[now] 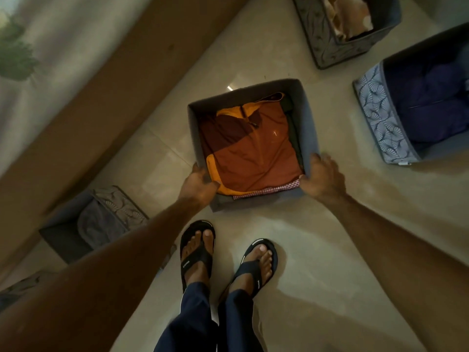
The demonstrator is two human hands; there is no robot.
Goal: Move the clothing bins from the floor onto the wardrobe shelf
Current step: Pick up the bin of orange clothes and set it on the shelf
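**Bin transfer: one bin in hand, none seen shelved**

Progress: early, in my judgement. The grey bin (308, 128) sits low over the floor (330, 250), between my two hands, and I cannot tell whether it has left the tiles. My left hand (199, 184) grips its near-left corner and my right hand (321, 176) its near-right corner. On each, the fingers (318, 158) curl round the outside wall, thumb hooked over the rim. No wardrobe shelf is in view.

Contents: just beyond my thumbs lies a folded orange-and-rust top (253, 153), with a checked cloth (266, 191) under it.

Outstanding: three more bins on the floor, all well apart from my fingers.
- Patterned bin (380, 115), beyond my right fingers: dark blue clothing.
- Dark bin (327, 44), further beyond: pale cloth (blurred).
- Shadowed bin (63, 237), left of my left fingers: a grey garment.
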